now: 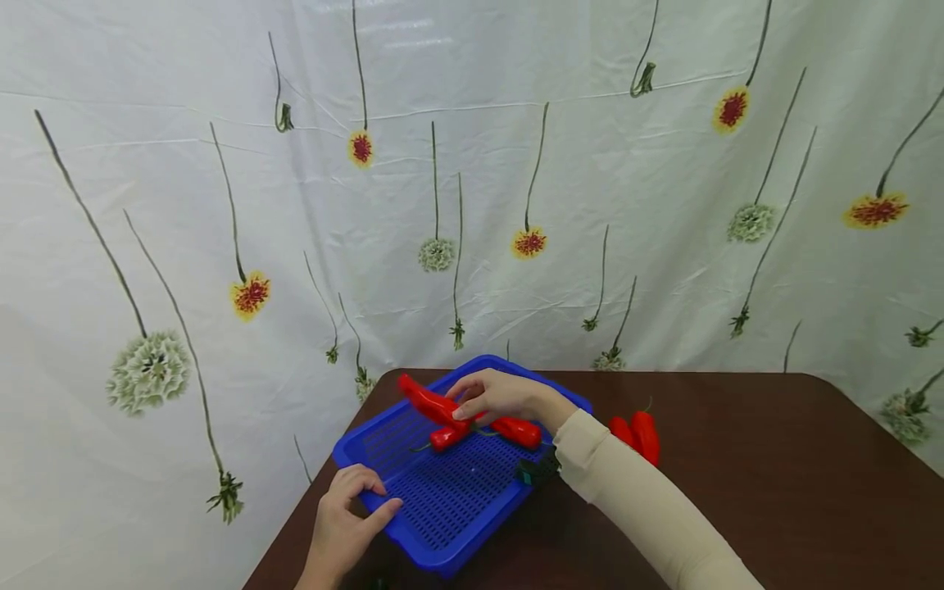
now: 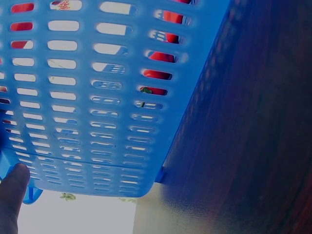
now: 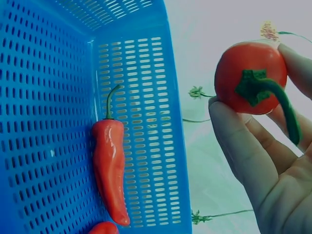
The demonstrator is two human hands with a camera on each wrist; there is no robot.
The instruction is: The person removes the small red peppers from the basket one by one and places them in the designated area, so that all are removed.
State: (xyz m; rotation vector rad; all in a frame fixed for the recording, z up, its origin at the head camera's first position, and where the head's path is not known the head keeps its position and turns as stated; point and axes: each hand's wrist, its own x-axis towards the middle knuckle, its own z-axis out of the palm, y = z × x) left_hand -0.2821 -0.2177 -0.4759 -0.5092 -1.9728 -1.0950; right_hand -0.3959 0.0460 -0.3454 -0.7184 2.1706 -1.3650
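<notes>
Between its thumb and fingers my right hand [image 1: 505,395] holds a red chili pepper [image 1: 424,399] above the blue plastic basket [image 1: 344,453]. In the right wrist view the held pepper's green stem [image 3: 263,87] points toward the camera. Inside the basket lie a red pepper [image 1: 519,432] beneath the right hand and another pepper [image 1: 445,439] partly covered by the held one. At the basket's near left side my left hand [image 1: 342,516] grips the rim. A fingertip [image 2: 18,175] shows against the basket in the left wrist view.
More red peppers [image 1: 645,438] lie on the dark brown table [image 1: 752,467] right of the basket, partly hidden by the right sleeve [image 1: 627,500]. A flower-patterned white curtain [image 1: 664,180] hangs behind the table.
</notes>
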